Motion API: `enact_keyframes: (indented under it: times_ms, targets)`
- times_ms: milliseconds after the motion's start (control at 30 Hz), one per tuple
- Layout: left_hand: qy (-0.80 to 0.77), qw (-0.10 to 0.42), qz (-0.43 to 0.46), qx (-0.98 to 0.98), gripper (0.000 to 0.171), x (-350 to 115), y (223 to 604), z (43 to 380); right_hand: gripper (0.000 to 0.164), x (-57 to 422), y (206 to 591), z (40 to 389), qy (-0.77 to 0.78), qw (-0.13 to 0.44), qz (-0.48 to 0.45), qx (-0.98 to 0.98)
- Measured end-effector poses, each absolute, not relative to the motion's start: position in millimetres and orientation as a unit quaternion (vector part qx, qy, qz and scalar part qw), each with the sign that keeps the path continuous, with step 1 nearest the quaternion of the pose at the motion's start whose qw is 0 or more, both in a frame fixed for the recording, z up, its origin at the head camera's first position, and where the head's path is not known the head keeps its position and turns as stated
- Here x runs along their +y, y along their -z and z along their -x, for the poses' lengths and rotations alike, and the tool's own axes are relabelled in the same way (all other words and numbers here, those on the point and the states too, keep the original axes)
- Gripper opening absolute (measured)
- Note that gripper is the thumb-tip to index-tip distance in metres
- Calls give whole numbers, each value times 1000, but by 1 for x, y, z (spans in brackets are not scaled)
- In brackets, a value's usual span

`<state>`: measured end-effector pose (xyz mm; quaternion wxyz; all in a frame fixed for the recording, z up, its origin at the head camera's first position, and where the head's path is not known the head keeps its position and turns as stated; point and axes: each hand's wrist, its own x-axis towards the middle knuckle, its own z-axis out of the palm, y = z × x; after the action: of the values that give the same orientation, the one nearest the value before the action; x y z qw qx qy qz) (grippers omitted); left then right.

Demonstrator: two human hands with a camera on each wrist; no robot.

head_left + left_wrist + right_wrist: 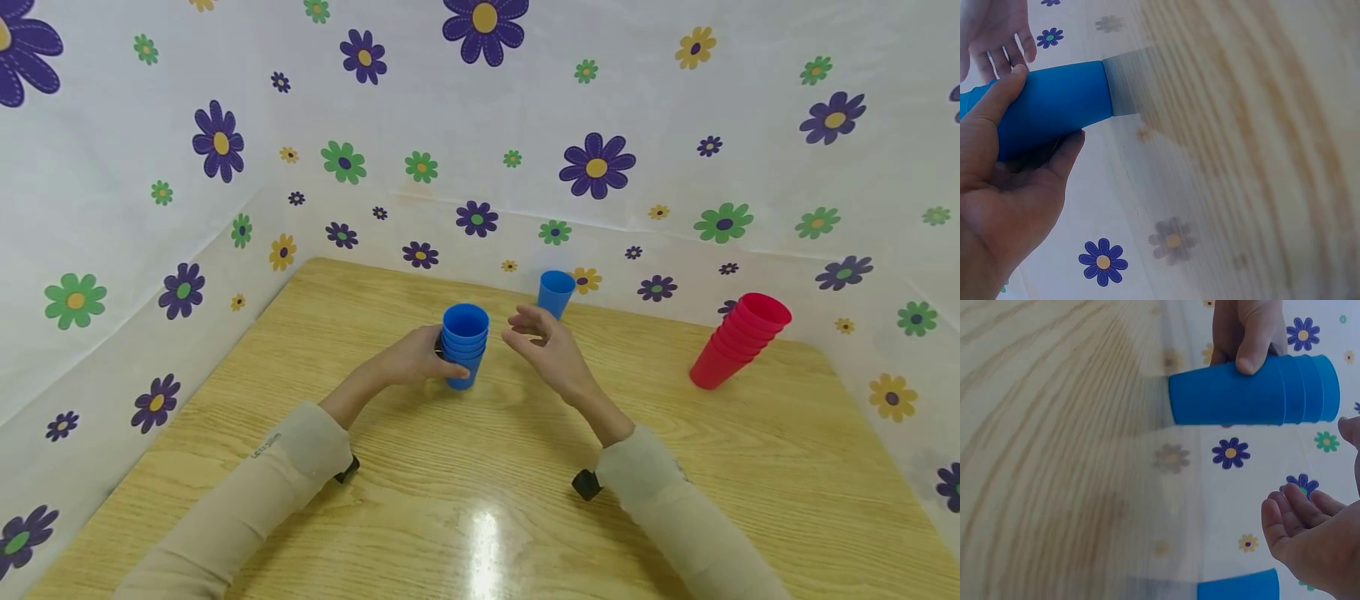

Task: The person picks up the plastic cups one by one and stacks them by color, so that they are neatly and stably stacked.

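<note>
My left hand [420,357] grips a short stack of nested blue cups [463,350], upright near the middle of the table. In the left wrist view the thumb and fingers wrap the blue stack [1063,100] from either side, close to its base. To the right of the stack, my right hand [551,352] hovers with relaxed, slightly bent fingers and holds nothing. The right wrist view shows that hand [1313,531] apart from the stack [1235,394]. Just beyond the right hand stands a single blue cup [556,292], its lower part partly hidden by the fingers.
At the right of the wooden table [420,492] a tall stack of red cups [738,342] stands on its own. White flower-printed sheets [420,100] rise behind the table and along its sides.
</note>
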<state>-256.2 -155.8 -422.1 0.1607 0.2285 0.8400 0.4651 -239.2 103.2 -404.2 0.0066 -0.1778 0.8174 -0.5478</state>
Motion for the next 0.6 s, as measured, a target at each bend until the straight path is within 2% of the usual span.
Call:
enact_keyframes:
  times_ms: [600]
  targets:
    - [-458, 161, -223, 845, 75, -156, 420, 255, 63, 163, 425, 247, 519, -4, 132, 845]
